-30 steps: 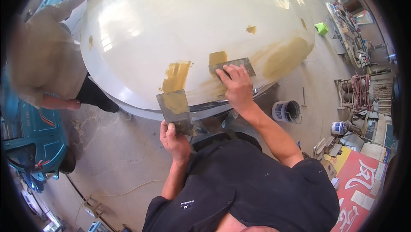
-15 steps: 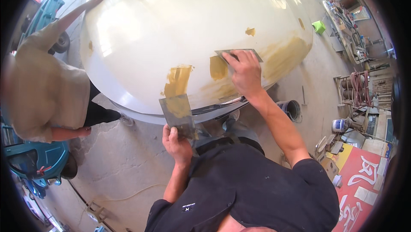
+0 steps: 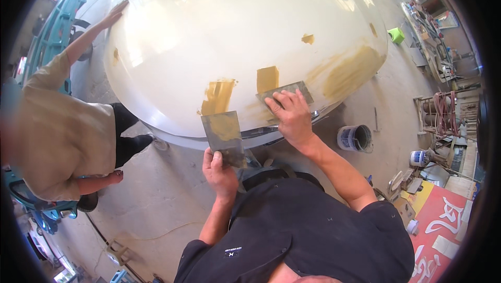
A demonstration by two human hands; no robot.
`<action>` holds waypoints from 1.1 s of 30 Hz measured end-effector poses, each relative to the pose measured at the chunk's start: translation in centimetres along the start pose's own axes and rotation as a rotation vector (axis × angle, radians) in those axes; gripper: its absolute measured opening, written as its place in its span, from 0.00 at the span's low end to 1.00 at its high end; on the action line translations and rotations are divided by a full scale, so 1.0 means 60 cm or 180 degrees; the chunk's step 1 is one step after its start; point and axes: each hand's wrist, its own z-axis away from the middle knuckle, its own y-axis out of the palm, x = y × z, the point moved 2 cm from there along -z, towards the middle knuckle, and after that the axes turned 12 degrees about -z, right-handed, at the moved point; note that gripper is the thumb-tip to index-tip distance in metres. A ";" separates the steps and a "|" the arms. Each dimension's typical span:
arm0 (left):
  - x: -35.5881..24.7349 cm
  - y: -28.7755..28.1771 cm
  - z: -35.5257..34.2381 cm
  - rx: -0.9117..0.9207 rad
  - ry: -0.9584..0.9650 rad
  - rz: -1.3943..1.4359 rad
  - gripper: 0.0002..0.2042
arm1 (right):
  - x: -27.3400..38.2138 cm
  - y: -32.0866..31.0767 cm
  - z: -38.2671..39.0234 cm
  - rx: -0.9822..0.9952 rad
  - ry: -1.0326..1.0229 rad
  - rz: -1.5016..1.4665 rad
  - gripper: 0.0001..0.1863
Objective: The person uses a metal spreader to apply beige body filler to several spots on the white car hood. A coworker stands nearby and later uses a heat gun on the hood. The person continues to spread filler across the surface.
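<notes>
- The spreader (image 3: pixel 301 90) is drawn from far to near edge of the square filler patch (image 3: pixel 267 78) on the car hood (image 3: pixel 198 48); smoothing seems underway.
- It is clamped in the right hand (image 3: pixel 291 116); the smeared plate (image 3: pixel 224 134), in the left hand (image 3: pixel 219 175).

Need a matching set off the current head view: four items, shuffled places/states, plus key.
Items
1. Left hand
2. Right hand
3. Bucket
4. Other person's raised hand

Places/states
A. On the floor
B. At the left edge of the hood
C. Holding a smeared plate by its near end
D. On a dark plate beside the square yellow-brown patch

Pairs: 1-C, 2-D, 3-A, 4-B
</notes>
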 end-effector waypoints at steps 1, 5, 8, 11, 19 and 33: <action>-0.002 0.008 0.003 -0.0001 0.0021 -0.0001 0.12 | 0.001 -0.003 0.006 0.0042 -0.0004 -0.0038 0.27; -0.012 0.025 0.030 0.0208 -0.0001 -0.0228 0.10 | 0.014 -0.039 0.024 0.0125 0.0110 -0.0354 0.28; -0.007 0.029 0.057 0.0147 0.0027 -0.0513 0.10 | 0.038 -0.090 0.019 -0.0119 0.0519 -0.1300 0.26; 0.005 0.041 0.095 0.0491 -0.0114 -0.0490 0.10 | 0.054 -0.131 0.027 -0.0733 0.2132 -0.4867 0.20; 0.017 0.068 0.161 0.0645 -0.0241 -0.0590 0.13 | 0.080 -0.170 0.121 0.0347 0.1912 -0.5367 0.22; 0.008 0.048 0.281 0.0475 -0.0002 -0.0995 0.13 | 0.055 -0.200 0.257 0.1153 0.1523 -0.4788 0.16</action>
